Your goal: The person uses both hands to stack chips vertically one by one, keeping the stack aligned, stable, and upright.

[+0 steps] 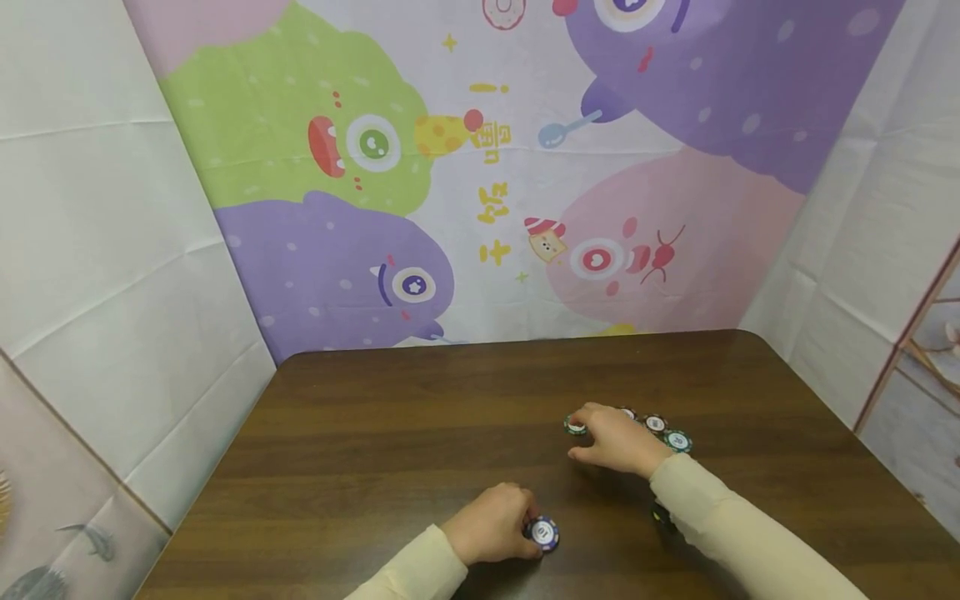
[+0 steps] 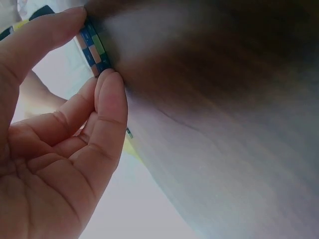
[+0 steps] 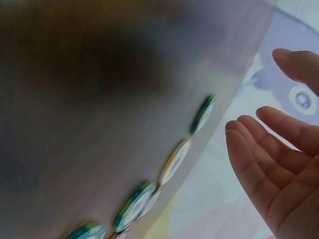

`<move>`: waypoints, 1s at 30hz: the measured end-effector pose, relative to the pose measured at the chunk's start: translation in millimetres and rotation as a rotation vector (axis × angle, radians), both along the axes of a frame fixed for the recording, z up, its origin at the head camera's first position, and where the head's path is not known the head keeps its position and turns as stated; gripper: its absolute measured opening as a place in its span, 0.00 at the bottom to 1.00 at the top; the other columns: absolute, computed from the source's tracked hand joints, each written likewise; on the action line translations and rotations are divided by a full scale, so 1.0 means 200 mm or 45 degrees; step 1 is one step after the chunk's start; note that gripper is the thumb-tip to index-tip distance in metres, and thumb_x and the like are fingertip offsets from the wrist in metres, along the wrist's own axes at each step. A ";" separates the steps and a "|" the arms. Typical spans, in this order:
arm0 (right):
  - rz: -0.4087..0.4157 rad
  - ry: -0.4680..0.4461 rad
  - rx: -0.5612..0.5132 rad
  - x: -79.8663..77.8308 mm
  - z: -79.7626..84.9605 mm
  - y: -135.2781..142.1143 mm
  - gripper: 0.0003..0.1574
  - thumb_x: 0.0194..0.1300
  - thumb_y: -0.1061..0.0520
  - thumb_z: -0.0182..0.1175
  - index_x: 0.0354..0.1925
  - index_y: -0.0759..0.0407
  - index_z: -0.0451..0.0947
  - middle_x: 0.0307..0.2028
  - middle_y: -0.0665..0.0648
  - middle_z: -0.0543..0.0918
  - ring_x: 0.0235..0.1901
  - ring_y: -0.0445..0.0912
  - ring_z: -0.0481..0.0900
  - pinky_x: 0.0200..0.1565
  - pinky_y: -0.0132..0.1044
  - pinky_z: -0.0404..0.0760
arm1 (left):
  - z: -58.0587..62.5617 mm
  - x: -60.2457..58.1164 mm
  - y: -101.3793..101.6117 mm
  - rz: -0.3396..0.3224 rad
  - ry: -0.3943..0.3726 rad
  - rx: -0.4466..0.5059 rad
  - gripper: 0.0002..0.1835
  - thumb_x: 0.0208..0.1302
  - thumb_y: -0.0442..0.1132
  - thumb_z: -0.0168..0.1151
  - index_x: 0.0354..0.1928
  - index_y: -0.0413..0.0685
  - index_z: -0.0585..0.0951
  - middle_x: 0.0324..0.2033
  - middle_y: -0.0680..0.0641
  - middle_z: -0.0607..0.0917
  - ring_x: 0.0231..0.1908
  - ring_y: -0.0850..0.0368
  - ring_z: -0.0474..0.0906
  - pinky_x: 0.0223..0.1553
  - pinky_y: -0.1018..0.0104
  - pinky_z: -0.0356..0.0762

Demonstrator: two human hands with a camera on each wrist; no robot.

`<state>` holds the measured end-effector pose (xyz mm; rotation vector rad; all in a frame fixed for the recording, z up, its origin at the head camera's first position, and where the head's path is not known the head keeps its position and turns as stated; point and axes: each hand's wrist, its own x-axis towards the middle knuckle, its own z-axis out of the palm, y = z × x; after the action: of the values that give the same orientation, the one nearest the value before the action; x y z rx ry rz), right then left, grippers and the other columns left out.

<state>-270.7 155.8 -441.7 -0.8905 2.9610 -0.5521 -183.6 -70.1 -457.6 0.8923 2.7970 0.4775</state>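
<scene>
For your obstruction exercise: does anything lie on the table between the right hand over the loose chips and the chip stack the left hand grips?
Nothing visible does. Bare table separates the right hand from the chip stack in the left hand.

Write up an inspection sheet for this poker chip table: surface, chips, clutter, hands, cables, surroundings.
Surface: dark wooden table, bare apart from the chips.
Job's things: blue chip stack near the front edge; loose green chips lying flat in a row further back.
Clutter: nothing seen.
Hands: left hand pinches the blue chip stack between its fingers; right hand rests over the loose green chips, fingers relaxed, holding nothing.
Cables: nothing seen.
Surroundings: cartoon monster backdrop behind, white sheets at the sides.
</scene>
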 end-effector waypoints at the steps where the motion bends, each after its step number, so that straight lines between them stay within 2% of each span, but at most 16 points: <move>1: -0.021 -0.005 0.007 -0.02 0.00 0.01 0.29 0.58 0.49 0.69 0.53 0.64 0.79 0.49 0.59 0.82 0.46 0.52 0.83 0.48 0.47 0.81 | 0.00 0.00 0.00 -0.002 0.000 -0.002 0.17 0.45 0.46 0.78 0.35 0.48 0.84 0.23 0.60 0.76 0.26 0.71 0.67 0.29 0.78 0.68; 4: -0.053 0.001 0.029 -0.08 -0.02 0.02 0.29 0.58 0.49 0.70 0.52 0.65 0.79 0.48 0.60 0.83 0.46 0.53 0.82 0.50 0.50 0.80 | 0.00 0.00 0.00 -0.009 0.006 -0.007 0.17 0.45 0.46 0.78 0.35 0.49 0.84 0.23 0.60 0.76 0.26 0.71 0.67 0.29 0.78 0.68; 10: -0.097 0.009 0.092 -0.18 -0.05 0.04 0.24 0.59 0.49 0.69 0.48 0.62 0.80 0.45 0.58 0.83 0.44 0.51 0.82 0.49 0.49 0.80 | 0.00 0.00 0.00 -0.011 0.001 -0.008 0.17 0.45 0.47 0.78 0.35 0.49 0.84 0.23 0.60 0.76 0.26 0.71 0.67 0.30 0.78 0.68; 16: -0.137 -0.051 0.168 -0.22 -0.04 0.02 0.24 0.59 0.49 0.69 0.48 0.63 0.81 0.45 0.59 0.83 0.45 0.54 0.81 0.50 0.51 0.79 | 0.01 0.00 0.00 -0.011 -0.003 0.002 0.17 0.45 0.46 0.78 0.35 0.49 0.84 0.23 0.60 0.75 0.26 0.71 0.66 0.30 0.78 0.68; 21: -0.130 -0.076 0.234 -0.27 -0.06 0.01 0.21 0.60 0.50 0.68 0.46 0.63 0.82 0.42 0.58 0.82 0.41 0.52 0.80 0.47 0.50 0.79 | 0.01 0.00 0.00 -0.004 -0.007 0.003 0.17 0.45 0.46 0.78 0.35 0.49 0.83 0.24 0.61 0.75 0.26 0.71 0.66 0.30 0.78 0.68; 30: -0.093 -0.134 0.233 -0.31 -0.07 0.00 0.16 0.58 0.52 0.68 0.40 0.62 0.83 0.39 0.56 0.82 0.36 0.48 0.76 0.41 0.45 0.76 | 0.01 0.01 0.00 0.009 -0.018 0.005 0.17 0.45 0.46 0.78 0.35 0.49 0.84 0.23 0.61 0.75 0.26 0.71 0.66 0.30 0.77 0.68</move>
<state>-333.3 155.9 -455.6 -0.7164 2.8992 -0.3121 -182.2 -69.9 -455.1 0.8772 2.7885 0.4886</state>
